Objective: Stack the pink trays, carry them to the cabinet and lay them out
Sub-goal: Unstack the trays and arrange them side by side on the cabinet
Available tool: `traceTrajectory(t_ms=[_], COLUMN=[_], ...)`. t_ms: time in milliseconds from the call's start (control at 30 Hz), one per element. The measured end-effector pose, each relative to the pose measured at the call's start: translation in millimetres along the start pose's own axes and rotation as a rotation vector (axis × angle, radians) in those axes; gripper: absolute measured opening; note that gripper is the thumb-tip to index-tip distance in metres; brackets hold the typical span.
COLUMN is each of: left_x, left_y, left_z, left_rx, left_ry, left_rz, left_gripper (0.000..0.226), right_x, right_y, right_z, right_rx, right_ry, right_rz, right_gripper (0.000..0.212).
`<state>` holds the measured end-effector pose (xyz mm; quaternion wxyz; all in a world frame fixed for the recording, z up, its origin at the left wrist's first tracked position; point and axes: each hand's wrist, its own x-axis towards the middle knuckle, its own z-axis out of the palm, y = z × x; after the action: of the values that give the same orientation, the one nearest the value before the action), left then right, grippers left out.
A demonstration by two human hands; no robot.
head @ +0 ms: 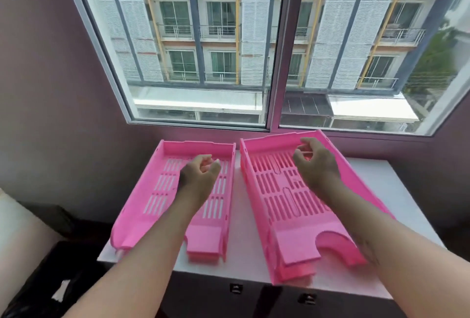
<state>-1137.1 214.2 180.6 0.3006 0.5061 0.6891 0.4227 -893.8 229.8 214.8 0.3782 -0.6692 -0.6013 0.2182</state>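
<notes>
1. Head view: two pink trays side by side on a white table [396, 190] under a window [277, 45], close together with a narrow gap between.
2. Left tray [162, 190] flat on the table; right tray [287, 216] thicker at the near edge, perhaps more than one nested, hard to tell.
3. Left hand [199, 178] above the left tray, fingers loosely curled, gripping nothing.
4. Right hand [316, 162] above the far end of the right tray, fingers half curled, also gripping nothing; contact with the tray unclear.
5. Risk: near ends overhanging the table's front edge, so a clumsy one-sided lift likely to tip a tray off.
6. Risk: slotted floors and notched walls liable to snag if stacked askew.
7. Count: two trays seen for certain, two hands, one table, two dark handles [236, 288] below.
</notes>
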Motion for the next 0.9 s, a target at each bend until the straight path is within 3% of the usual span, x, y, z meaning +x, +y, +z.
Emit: traceTrajectory(t_ms=[100,200,333,433,600,900], left_x=[-23.9,-45.9,-63.3,-67.2,-55.1,-10.1], left_y=[15.3,20.3,23.7,23.9,24.4,13.5], left_z=[47.1,80.6,111.1,120.6,117.1,82.7], left_rx=[-0.016,-0.043,-0.092,-0.002,0.110,0.232], left_ry=[-0.079,-0.116,-0.115,-0.024,-0.038,-0.133], left_rz=[-0.099,-0.206,-0.326,-0.320,-0.281,-0.219], left_gripper=[0.047,0.039,0.048,0.020,0.034,0.028], right_x=[15.6,22.8,22.1,17.8,11.8,-12.6], right_y=[50.3,92.5,132.0,145.6,148.9,125.0], right_z=[-40.8,-70.5,-88.4,-84.7,-71.8,-34.4], right_rx=[-0.157,-0.279,-0.245,-0.172,-0.082,0.022], right_ry=[-0.010,-0.095,-0.252,-0.351,-0.312,-0.249], right_rz=[0.065,0.174,0.285,0.328,0.350,0.422], right_gripper=[0.042,0.047,0.053,0.029,0.026,0.028])
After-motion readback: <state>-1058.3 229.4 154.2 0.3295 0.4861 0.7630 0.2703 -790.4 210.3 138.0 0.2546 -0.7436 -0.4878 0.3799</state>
